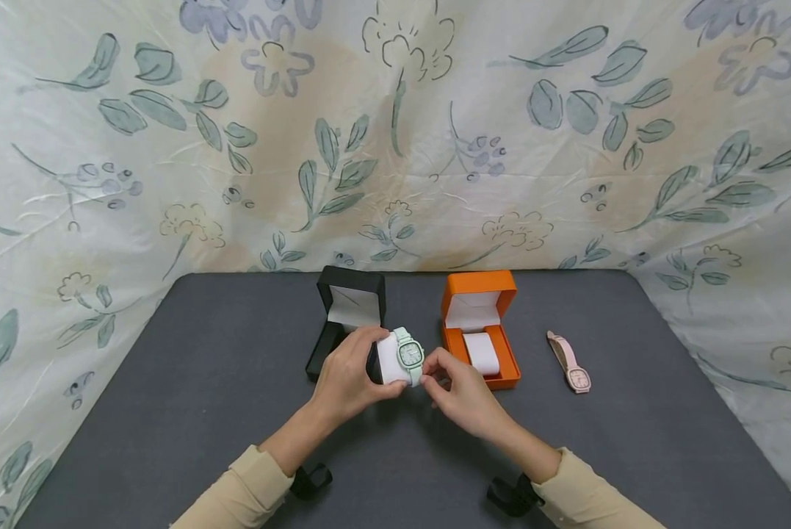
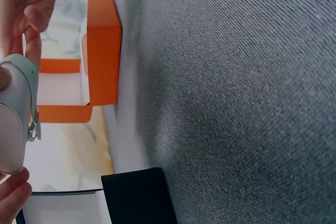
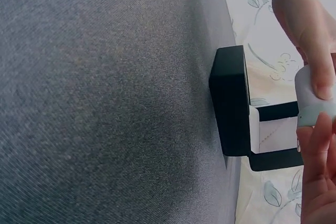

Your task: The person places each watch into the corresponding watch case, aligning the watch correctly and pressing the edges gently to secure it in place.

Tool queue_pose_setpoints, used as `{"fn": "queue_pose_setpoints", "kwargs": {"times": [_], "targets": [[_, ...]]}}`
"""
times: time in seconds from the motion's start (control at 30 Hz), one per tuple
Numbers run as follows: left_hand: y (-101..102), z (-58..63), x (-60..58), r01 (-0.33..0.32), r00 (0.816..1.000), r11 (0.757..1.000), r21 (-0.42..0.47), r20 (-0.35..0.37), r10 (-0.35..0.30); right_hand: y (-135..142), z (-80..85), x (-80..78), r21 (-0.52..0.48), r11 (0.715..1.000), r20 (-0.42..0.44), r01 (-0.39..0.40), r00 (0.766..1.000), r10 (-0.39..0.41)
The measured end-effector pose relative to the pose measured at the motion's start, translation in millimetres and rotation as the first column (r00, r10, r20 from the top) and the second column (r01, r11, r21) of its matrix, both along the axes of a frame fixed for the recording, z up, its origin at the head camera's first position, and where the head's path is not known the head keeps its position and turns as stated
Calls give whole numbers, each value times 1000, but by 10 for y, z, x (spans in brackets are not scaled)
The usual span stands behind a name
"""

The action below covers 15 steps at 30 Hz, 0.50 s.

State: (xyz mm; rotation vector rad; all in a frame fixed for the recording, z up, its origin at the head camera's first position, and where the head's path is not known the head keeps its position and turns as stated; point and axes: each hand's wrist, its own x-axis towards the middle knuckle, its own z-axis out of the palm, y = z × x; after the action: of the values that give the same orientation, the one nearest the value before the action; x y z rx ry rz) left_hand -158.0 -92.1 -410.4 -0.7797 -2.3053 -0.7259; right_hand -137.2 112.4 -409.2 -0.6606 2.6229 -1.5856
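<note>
My left hand [image 1: 349,371] grips a white watch cushion [image 1: 387,360] between thumb and fingers, above the table in front of the black box. Around the cushion's right part runs a mint-green watch [image 1: 410,354], its square dial facing up. The right hand [image 1: 464,393] has its thumb and fingertips at the lower edge of the watch strap [image 3: 314,115], pinching it. In the left wrist view a metal buckle [image 2: 34,128] shows on the strap's underside. The open black watch box [image 1: 322,349] stands behind my left hand, which partly hides it.
An open orange watch box [image 1: 510,367] with a white cushion [image 1: 481,354] inside stands behind my right hand. Farther right a pink watch [image 1: 570,364] lies on the grey tabletop [image 1: 236,367]. A floral curtain [image 1: 435,184] hangs along the back.
</note>
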Motion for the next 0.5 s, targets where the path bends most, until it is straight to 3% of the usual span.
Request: {"fn": "queue_pose_setpoints", "kwargs": {"times": [0.33,0.5], "targets": [[54,11,5,-21,1000,1000,9,-11,21,-15,8,13,19,999,-42,31,999,-30],[40,7,-9,-6,1000,1000,10,5,6,-16,-6,11,-13,1000,-38,10,999,-10]]}}
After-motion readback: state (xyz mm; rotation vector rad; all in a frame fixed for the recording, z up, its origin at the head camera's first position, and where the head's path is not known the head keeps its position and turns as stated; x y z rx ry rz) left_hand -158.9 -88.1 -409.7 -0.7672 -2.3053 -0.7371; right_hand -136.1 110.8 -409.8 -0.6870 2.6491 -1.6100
